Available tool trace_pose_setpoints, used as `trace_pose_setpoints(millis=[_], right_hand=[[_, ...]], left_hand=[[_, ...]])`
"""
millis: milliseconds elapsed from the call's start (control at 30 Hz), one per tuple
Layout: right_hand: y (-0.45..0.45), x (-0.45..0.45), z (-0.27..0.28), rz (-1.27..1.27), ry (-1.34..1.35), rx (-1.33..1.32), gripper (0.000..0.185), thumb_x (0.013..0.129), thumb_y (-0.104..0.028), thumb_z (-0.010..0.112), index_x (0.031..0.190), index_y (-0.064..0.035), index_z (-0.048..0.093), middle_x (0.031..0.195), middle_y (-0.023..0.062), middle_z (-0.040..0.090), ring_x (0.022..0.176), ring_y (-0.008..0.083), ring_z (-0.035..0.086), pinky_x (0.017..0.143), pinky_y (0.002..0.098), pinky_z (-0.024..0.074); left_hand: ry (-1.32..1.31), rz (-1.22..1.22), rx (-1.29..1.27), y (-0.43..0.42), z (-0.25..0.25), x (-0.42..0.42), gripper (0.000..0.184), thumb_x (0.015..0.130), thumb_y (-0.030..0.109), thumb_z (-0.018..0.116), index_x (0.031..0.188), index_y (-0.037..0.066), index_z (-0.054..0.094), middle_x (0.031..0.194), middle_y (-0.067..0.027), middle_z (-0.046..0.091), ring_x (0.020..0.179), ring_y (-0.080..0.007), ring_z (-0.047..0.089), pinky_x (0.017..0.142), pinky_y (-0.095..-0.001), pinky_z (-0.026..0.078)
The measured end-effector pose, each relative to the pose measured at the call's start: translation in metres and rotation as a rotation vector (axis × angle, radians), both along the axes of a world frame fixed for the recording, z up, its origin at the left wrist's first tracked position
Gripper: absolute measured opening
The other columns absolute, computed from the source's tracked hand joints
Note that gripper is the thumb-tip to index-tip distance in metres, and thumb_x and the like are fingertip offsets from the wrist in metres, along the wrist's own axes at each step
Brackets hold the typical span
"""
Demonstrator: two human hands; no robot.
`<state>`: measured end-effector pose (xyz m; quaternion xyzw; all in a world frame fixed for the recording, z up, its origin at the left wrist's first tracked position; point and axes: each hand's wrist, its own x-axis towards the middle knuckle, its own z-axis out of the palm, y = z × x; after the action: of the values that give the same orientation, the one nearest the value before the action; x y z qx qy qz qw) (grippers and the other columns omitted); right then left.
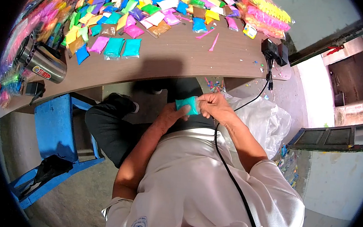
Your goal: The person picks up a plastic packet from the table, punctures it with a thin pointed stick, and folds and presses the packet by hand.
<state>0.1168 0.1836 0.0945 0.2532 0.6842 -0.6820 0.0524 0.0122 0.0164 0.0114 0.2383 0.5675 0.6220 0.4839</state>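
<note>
Above my lap, a small teal packet (185, 104) in clear plastic is held between my two hands. My left hand (172, 113) grips its left side, thumb across the front. At the packet's right end, my right hand (212, 105) pinches the clear plastic edge with closed fingers. On the table's near part lie two similar teal packets (131, 47), side by side, with a pink packet (99, 44) and a blue packet (82, 54) to their left.
Many coloured packets (154, 18) cover the table's (173, 50) far side. A steel flask (47, 63) lies at left, black adapters (272, 50) at right. A black cable (228, 160) crosses my body. A blue chair (56, 126) and a clear plastic bag (268, 123) flank me.
</note>
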Motion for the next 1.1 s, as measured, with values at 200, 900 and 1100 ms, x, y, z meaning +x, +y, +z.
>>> trace_pose_setpoints(millis=[200,900,1100], right_hand=[[-0.001,-0.001,-0.007,-0.003,0.002,0.042,0.017,0.083,-0.016,0.059,0.087,-0.0014,0.067,0.069,-0.0006,0.06,0.055,0.0059,0.05,0.048,0.0202,0.0397],[0.003,0.001,-0.003,0.007,0.077,-0.001,0.019,0.09,-0.015,0.059,0.093,0.0026,0.067,0.067,-0.0001,0.058,0.055,0.0044,0.049,0.05,0.0192,0.0396],[-0.001,-0.004,0.0,-0.025,0.03,0.063,0.017,0.088,-0.013,0.06,0.09,0.0028,0.066,0.066,-0.0006,0.058,0.054,0.0043,0.048,0.049,0.0191,0.0387]], left_hand=[[0.022,-0.021,-0.003,0.0,-0.001,-0.001,0.047,0.084,0.054,0.061,0.085,0.007,0.063,0.076,-0.0021,0.06,0.073,-0.0122,0.054,0.073,-0.0286,0.041],[0.0,-0.054,-0.019,0.002,-0.001,-0.001,0.048,0.085,0.053,0.06,0.088,0.005,0.062,0.077,-0.0028,0.059,0.073,-0.0124,0.053,0.072,-0.0277,0.042],[0.018,-0.059,-0.016,0.0,0.0,-0.003,0.05,0.084,0.055,0.06,0.087,0.005,0.062,0.076,-0.0032,0.059,0.073,-0.0129,0.054,0.072,-0.0283,0.042]])
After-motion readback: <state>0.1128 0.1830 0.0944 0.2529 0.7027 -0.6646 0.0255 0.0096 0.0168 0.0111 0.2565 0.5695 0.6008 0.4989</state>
